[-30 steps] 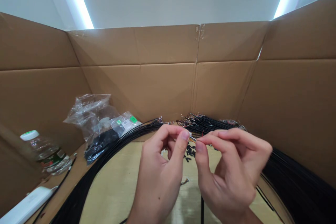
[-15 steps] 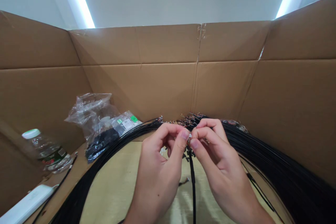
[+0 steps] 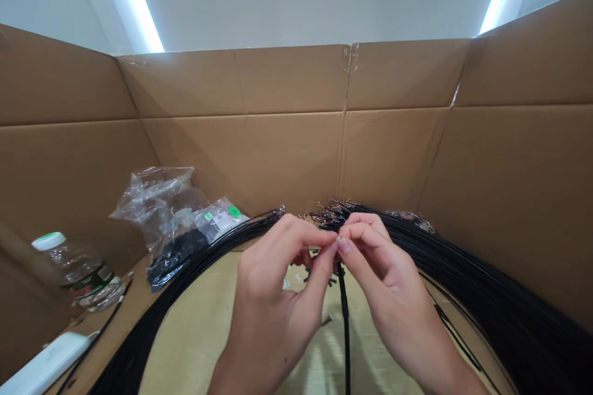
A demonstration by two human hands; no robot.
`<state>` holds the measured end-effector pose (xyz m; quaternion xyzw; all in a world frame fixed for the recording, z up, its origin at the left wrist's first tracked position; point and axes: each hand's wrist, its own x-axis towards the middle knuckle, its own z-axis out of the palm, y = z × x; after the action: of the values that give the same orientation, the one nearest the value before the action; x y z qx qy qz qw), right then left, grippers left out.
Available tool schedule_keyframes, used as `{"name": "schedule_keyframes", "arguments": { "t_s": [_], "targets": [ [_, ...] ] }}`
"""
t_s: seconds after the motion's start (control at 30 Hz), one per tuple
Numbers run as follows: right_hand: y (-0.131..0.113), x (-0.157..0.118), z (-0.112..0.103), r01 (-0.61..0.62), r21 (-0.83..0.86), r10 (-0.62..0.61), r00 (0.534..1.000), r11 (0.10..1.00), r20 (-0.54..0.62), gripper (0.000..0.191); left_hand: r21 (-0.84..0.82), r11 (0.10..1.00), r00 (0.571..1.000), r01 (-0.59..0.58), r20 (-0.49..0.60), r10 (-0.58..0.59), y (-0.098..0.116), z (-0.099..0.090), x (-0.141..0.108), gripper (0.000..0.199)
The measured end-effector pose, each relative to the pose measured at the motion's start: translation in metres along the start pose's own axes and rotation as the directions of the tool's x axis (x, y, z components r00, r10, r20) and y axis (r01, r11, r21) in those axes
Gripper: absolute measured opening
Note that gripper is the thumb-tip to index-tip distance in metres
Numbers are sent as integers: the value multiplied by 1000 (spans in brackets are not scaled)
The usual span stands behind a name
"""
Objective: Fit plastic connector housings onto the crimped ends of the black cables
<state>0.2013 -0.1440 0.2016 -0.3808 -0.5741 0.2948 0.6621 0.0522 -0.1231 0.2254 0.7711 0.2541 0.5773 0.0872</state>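
Observation:
My left hand (image 3: 278, 296) is closed in a pinch at the upper end of a black cable (image 3: 345, 327). My right hand (image 3: 393, 296) pinches a tiny white connector (image 3: 340, 239), its fingertips meeting those of the left. The cable hangs from between the hands toward the bottom edge. Fingers hide its thin wires and where they meet the connector. Behind the fingers, small black pieces (image 3: 332, 282) are scattered on the yellowish work surface (image 3: 199, 327). A short loose lead with a small plug (image 3: 328, 320) lies beneath the hands.
Thick bundles of black cables curve along the left (image 3: 152, 315) and right (image 3: 463, 271). At left stand clear plastic bags (image 3: 162, 197), a tilted bottle (image 3: 83, 274) and a white power strip (image 3: 46, 363). Cardboard walls (image 3: 287, 160) enclose the back and sides.
The left index finger has stretched further over toward the right fingertips, and the hands have drawn together. Less of the white connector shows. The view has shifted slightly.

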Motion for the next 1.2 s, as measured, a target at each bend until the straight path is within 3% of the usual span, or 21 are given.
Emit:
{"name": "schedule_keyframes", "arguments": {
  "t_s": [0.23,0.33,0.5,0.7,1.03,1.2],
  "targets": [
    [1,4,-6,-38,-1,38,999,999,20,31,180,949,964,-260,101,245,-9,0,-3,21],
    [0,3,-8,-56,-5,56,997,998,48,32,140,939,943,-313,162,290,-15,-1,-1,25],
    [-1,2,-7,-48,9,48,997,999,62,31,-33,980,964,-198,173,201,-19,-1,0,25],
    [-3,-1,-2,0,-65,-1,1000,998,-8,30,-93,993,987,75,147,-61,-11,4,0,16],
    [-3,-3,1,50,-137,-51,999,989,-8,26,-35,999,988,-19,153,24,-13,-3,2,16],
    [-1,-6,8,23,15,-24,999,1000,49,23,-38,998,988,51,150,-45,-13,-2,0,19]
  ]
}}
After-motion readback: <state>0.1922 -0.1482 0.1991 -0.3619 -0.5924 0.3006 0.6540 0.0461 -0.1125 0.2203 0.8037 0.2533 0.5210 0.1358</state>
